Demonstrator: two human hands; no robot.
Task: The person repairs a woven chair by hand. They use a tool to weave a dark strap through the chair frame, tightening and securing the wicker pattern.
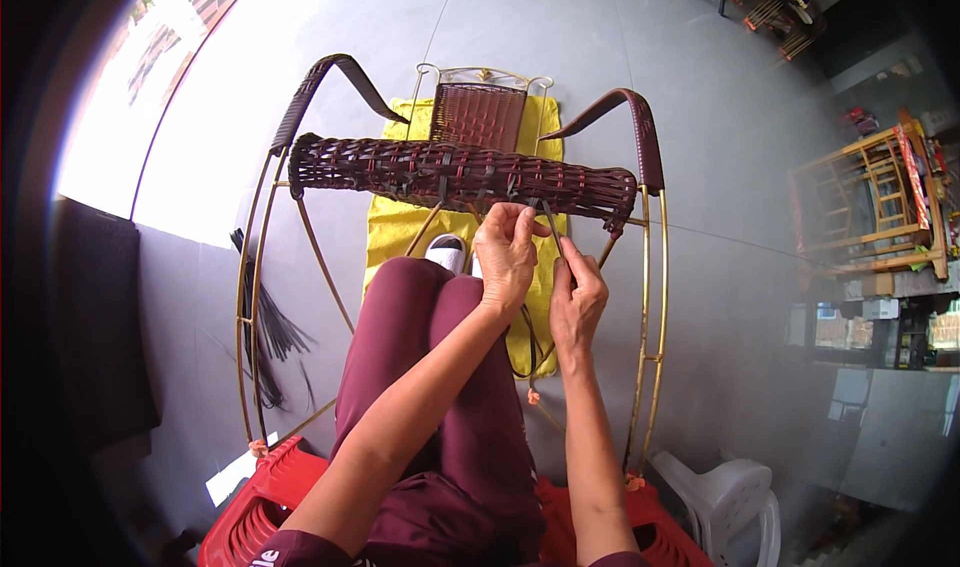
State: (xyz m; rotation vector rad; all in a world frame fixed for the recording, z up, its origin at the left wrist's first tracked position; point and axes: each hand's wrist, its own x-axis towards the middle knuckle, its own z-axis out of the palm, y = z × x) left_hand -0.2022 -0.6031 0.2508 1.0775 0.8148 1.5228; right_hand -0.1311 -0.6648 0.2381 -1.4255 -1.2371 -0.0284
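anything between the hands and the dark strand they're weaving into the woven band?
Nothing visible. The left hand and right hand both already pinch the dark strand, which runs straight up into the woven band just above them.

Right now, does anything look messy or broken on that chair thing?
Nothing looks broken. The woven band lies across the gold metal frame only partly done, with loose strand ends hanging where the left hand and right hand pinch a dark strip. A bundle of spare strips lies splayed on the floor.
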